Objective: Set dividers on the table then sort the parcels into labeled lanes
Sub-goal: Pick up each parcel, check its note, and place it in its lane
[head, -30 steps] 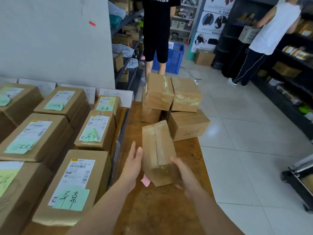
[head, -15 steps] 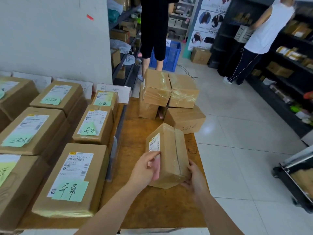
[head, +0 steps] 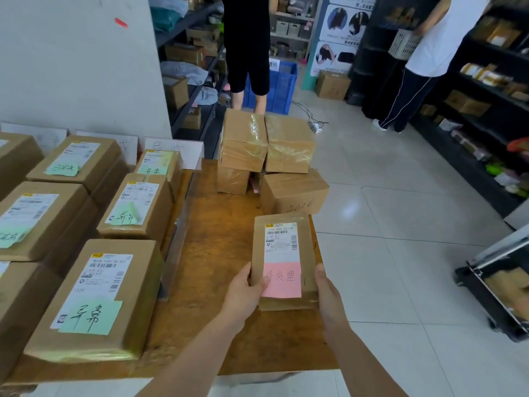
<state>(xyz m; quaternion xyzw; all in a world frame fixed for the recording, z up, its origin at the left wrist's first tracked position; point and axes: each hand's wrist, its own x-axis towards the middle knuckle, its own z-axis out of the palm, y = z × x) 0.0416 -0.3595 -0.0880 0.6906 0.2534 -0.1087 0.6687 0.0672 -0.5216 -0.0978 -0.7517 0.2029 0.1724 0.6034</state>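
parcel: a brown taped parcel (head: 283,255) sits between my two hands, label side up, its long side pointing away from me, over the right part of the bench (head: 217,224) near its right edge. i cannot tell whether its underside touches the wood.
parcel face: a white shipping label (head: 280,237) covers the far half. a pink note (head: 282,280) with handwriting covers the near half and meets the label's lower edge.
left grip (head: 243,293): pinching the parcel's near left edge, thumb on top at the pink note's left side, other fingers hidden under the box.
right grip (head: 326,293): clasping the near right edge, thumb lying along the top, other fingers hidden below.
divider (head: 176,247): a thin strip standing on edge along the bench, between the sorted parcels and the bare wood.
sorted lane: just left of the divider is a row of three parcels with green notes, the near one (head: 94,299), the middle one (head: 137,207) and the far one (head: 159,164). more lie further left.
lane card (head: 183,151): white, handwritten, upright behind the far one.
unsorted stack (head: 243,138): brown boxes piled at the bench's far end. the 2616 box (head: 294,193) is just beyond my parcel.
room: a person in black (head: 246,44) stands by a blue crate (head: 274,87). a person in white (head: 435,38) faces the dark shelves.
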